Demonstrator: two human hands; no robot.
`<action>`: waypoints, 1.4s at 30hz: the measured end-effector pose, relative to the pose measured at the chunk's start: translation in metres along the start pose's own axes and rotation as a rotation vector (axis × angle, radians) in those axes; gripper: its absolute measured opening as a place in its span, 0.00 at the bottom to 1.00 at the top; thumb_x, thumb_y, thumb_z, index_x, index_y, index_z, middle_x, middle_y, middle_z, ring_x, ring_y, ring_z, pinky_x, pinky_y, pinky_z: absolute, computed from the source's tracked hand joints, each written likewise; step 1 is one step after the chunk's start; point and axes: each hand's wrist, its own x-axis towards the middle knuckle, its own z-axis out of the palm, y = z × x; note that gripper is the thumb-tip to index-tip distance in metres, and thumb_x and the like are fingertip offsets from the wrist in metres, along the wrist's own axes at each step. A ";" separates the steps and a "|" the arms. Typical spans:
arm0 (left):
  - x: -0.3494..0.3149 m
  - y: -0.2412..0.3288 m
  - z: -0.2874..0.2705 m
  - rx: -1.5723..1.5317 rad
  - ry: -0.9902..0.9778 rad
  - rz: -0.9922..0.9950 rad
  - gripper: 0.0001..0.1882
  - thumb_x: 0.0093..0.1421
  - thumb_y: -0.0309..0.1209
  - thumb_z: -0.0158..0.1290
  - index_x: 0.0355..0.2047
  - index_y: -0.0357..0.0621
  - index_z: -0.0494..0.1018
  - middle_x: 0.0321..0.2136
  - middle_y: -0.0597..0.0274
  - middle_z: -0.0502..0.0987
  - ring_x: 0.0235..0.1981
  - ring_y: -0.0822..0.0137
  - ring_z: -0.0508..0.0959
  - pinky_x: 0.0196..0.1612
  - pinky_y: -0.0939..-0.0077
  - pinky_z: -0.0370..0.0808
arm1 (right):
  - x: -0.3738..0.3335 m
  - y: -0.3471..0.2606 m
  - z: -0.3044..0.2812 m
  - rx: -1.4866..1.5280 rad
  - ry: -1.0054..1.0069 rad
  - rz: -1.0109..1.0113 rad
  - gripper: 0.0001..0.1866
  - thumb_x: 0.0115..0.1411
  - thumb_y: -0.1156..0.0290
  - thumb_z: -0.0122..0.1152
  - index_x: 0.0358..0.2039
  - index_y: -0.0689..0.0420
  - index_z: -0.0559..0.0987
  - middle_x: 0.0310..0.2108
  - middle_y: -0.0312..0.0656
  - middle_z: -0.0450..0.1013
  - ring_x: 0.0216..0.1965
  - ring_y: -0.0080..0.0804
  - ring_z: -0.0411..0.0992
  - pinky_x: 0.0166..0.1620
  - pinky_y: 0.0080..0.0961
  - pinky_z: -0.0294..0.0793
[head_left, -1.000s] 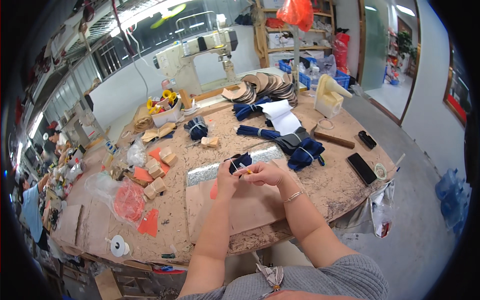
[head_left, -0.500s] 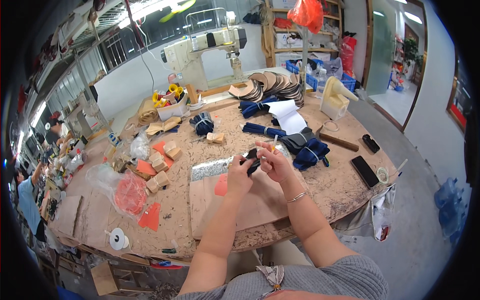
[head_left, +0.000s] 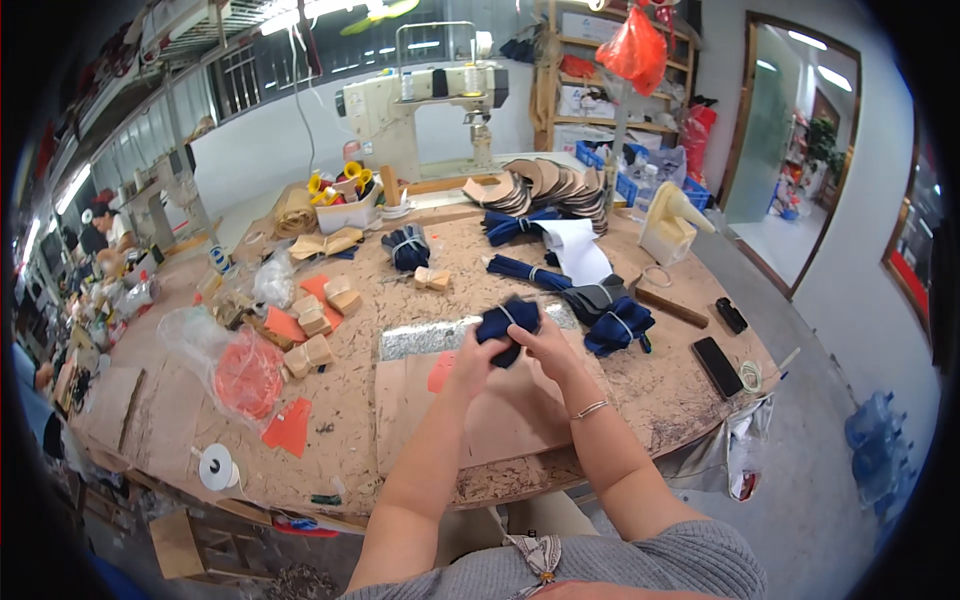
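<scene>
Above the tan board (head_left: 520, 420), mid-table: the navy bundle (head_left: 508, 328) looks bigger than a second ago, when only a small dark piece showed between the fingers, so more pieces seem gathered and banded. Left hand (head_left: 468, 362) is curled shut under its lower left side. Right hand (head_left: 545, 350) pinches its right edge, fingers closed. Bundle is lifted just over the silver strip (head_left: 425, 342).
</scene>
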 end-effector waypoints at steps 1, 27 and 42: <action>-0.010 -0.003 0.015 0.105 0.020 -0.020 0.32 0.53 0.25 0.56 0.56 0.40 0.55 0.46 0.54 0.69 0.44 0.61 0.75 0.43 0.68 0.77 | 0.000 -0.003 0.003 0.291 -0.093 0.025 0.35 0.47 0.63 0.73 0.53 0.62 0.70 0.37 0.37 0.73 0.33 0.21 0.71 0.36 0.16 0.71; 0.015 0.012 -0.091 1.359 0.259 0.476 0.09 0.51 0.29 0.54 0.33 0.44 0.75 0.36 0.57 0.74 0.45 0.55 0.71 0.48 0.60 0.69 | 0.316 0.050 0.171 -1.027 0.230 -0.021 0.42 0.43 0.48 0.71 0.51 0.67 0.71 0.51 0.56 0.70 0.50 0.47 0.71 0.49 0.35 0.72; 0.024 0.029 -0.091 0.757 0.505 0.467 0.20 0.55 0.32 0.57 0.47 0.39 0.68 0.42 0.54 0.70 0.41 0.58 0.73 0.43 0.70 0.72 | 0.242 -0.032 0.132 -0.348 -0.170 -0.183 0.32 0.43 0.59 0.75 0.44 0.64 0.74 0.37 0.41 0.74 0.34 0.25 0.72 0.40 0.21 0.72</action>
